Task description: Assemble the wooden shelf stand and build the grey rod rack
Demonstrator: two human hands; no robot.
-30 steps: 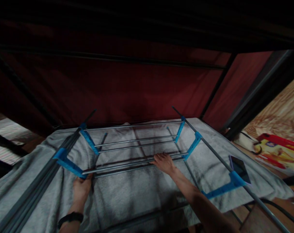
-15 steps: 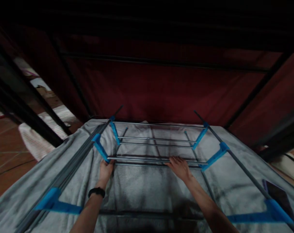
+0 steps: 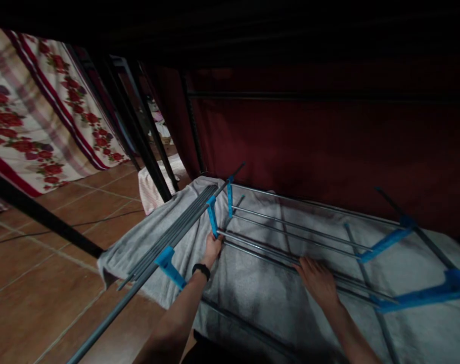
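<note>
While the left hand [image 3: 213,247] seemingly grips the rods [image 3: 290,255], the right hand [image 3: 318,279] lies flat atop.

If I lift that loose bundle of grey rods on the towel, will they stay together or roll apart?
The rods look thin, round and unbound, so they would probably slide and roll apart unless gripped together. Being long and seemingly metal, they should stay stiff but may swing at the ends. The soft towel likely slows rolling.
</note>
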